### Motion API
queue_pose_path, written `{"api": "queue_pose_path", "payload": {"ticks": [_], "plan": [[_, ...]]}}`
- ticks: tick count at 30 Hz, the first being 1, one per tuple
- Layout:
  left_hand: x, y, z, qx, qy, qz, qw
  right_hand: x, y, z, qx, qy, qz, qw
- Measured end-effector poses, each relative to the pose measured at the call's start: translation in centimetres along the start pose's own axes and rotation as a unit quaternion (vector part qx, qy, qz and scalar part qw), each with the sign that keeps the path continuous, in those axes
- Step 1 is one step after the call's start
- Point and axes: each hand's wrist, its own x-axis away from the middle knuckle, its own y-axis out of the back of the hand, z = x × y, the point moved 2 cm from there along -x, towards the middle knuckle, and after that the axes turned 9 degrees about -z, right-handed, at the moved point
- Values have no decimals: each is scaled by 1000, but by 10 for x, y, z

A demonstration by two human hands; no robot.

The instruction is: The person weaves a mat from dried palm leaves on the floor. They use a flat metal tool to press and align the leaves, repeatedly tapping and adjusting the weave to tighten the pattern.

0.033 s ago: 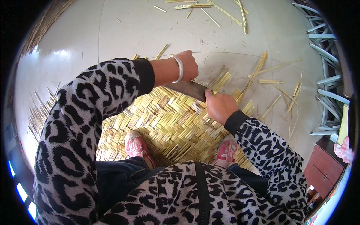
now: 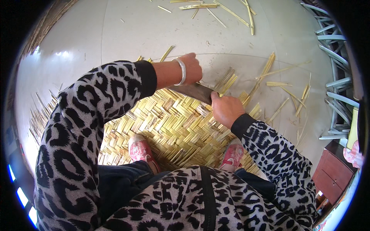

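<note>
A woven mat (image 2: 181, 127) of flat yellow-green split strips lies on the floor below me. Near its far edge my right hand (image 2: 227, 109) is closed round the end of a knife with a broad dark blade (image 2: 194, 91), thumb along the top. The blade points left, low over the mat. My left hand (image 2: 189, 68), with a silver bangle (image 2: 181, 72) at the wrist, is a closed fist just beyond the blade. Its palm side is hidden, so what it grips cannot be made out. Uneven loose strip ends (image 2: 225, 81) stick out past the mat's edge between my hands.
My feet in red shoes (image 2: 140, 150) stand on the mat. Cut strips (image 2: 231, 13) lie scattered on the pale floor ahead and to the right. Pale curved bars (image 2: 335, 77) line the right side, with a reddish-brown wooden piece (image 2: 333, 171) nearer me.
My left fist has shifted very slightly to the left and toward me. The right hand and the knife look unmoved.
</note>
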Motion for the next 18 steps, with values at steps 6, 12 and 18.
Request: {"api": "queue_pose_path", "payload": {"ticks": [6,12,18], "plan": [[21,32,47,310,98,-231,917,-11,2,-12,-24,-27,39,999],[139,-7,238,328,314,-388,802,-56,27,-60,-100,1,64,993],[247,-98,188,560,500,-189,634,-105,48,-74,-273,-118,245,923]]}}
